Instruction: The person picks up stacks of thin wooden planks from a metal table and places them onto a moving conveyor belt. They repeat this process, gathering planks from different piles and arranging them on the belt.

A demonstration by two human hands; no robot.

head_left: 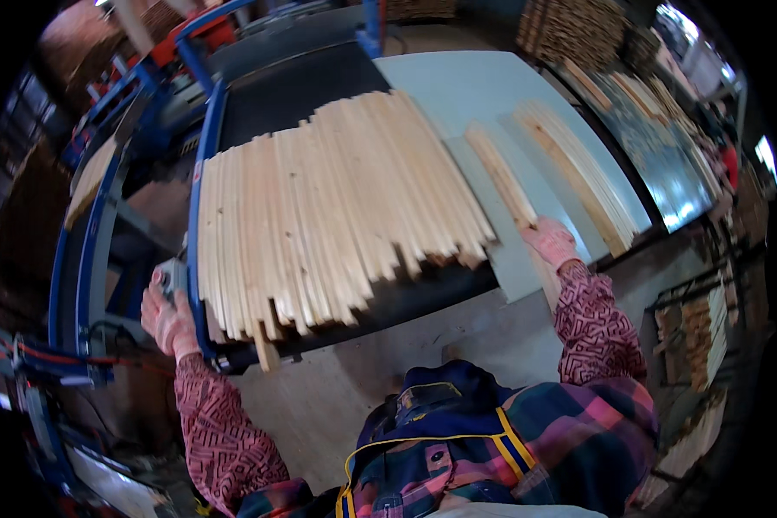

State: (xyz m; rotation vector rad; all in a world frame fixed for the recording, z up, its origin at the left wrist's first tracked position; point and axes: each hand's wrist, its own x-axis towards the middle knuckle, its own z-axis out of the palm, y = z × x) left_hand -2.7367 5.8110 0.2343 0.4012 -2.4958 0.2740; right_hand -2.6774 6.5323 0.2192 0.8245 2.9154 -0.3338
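Observation:
My right hand (pixel 552 242), in a pink work glove, is closed round the near part of a single wooden slat (pixel 502 177). That slat lies lengthwise on a pale grey-green tabletop, its lower end running down beside my sleeve. At the left, my gloved left hand (pixel 169 321) rests against a small grey control box (pixel 174 276) with a reddish button, its fingers stretched out and the thumb apart. Between my hands a wide layer of light wooden slats (pixel 328 198) lies side by side on a black belt, their near ends uneven.
More slats (pixel 578 173) lie in a row on the pale tabletop (pixel 449 82) at the right. A blue machine frame (pixel 197 198) borders the belt (pixel 298 91) on the left. Stacked timber (pixel 570 30) stands at the back, and a rack with wood (pixel 698 337) stands at the near right.

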